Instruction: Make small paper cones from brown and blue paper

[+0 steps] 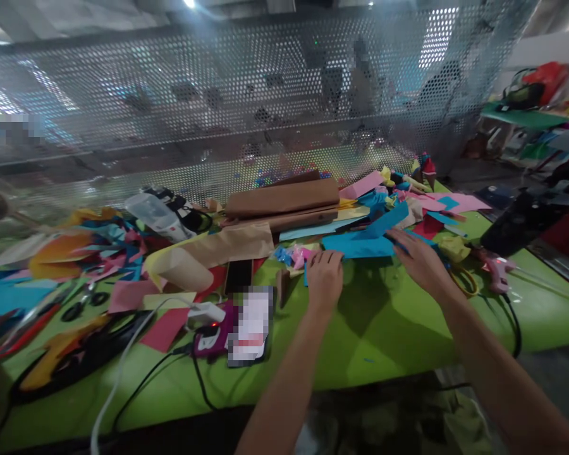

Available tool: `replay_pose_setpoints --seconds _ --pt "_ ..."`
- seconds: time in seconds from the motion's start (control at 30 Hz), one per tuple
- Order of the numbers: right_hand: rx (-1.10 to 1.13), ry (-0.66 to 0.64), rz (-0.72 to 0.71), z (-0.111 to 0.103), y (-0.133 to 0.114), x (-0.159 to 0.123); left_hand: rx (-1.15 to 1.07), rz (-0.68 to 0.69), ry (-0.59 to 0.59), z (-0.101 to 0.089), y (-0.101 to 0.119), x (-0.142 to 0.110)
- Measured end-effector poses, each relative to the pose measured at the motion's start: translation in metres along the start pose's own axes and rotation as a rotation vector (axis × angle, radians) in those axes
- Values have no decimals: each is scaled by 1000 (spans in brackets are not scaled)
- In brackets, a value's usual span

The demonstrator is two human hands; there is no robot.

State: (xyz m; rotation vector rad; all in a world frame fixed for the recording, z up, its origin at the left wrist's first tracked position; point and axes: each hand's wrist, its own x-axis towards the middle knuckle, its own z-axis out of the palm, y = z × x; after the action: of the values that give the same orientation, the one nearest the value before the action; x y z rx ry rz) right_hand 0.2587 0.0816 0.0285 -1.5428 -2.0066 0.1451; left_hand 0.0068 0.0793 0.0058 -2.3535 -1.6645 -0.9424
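A sheet of blue paper point(360, 246) stretches between my two hands, its right part folded up, above a shadow on the green table. At its left end, my left hand point(325, 276) is closed with bent fingers on the edge. My right hand point(418, 260) pinches the right end with its fingertips; the thumb is partly hidden. Small blue and pink crumpled paper pieces point(294, 254) lie just left of my left hand. A yellow crumpled paper point(454, 248) and a pink glue gun point(497, 270) are right of my right hand.
Brown paper rolls point(284, 197) lie along the back before a perforated metal screen point(218, 114). To the left are scissors point(86, 302), a yellow glue gun point(61, 351), a purple power adapter point(215, 338) with cables, and a phone point(252, 325). A black bottle point(516, 218) stands at right.
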Motion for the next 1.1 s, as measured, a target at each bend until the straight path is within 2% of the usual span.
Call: replay_pose_setpoints --seconds 0.1,0.17,0.23,0.27,0.33,0.43,0.53,0.63,0.7,0.8,0.87,0.97,1.1 --pt "146 -228 -88 -9 -21 -41 -68 -7 86 -7 3 2" --pt "153 -388 -166 -4 -27 -64 -113 10 130 -11 8 6" --pt "114 -481 -276 7 -21 -77 -163 14 177 -18 15 10" --pt "72 -470 -299 12 -15 -79 -191 11 196 -23 18 12" --pt "-45 -334 -232 16 0 -77 -247 2 215 -38 26 14" --pt "-105 -118 -98 5 14 -73 -308 28 214 -66 39 7" --pt "21 24 -55 -15 4 -79 -283 141 163 -85 54 -18" --pt "87 176 -40 -28 -19 -96 -192 281 112 -86 72 -55" --pt "150 135 -153 -28 -31 -109 -167 318 38 -78 84 -80" --pt "242 -41 -352 -18 -37 -125 -191 317 -44 -65 97 -111" --pt "296 -105 -398 -11 -34 -132 -218 304 -107 -61 101 -125" --pt "390 -116 -358 -6 -22 -138 -252 283 -223 -64 93 -137" --pt "533 -179 -221 -12 -1 -143 -282 226 -447 -74 66 -143"
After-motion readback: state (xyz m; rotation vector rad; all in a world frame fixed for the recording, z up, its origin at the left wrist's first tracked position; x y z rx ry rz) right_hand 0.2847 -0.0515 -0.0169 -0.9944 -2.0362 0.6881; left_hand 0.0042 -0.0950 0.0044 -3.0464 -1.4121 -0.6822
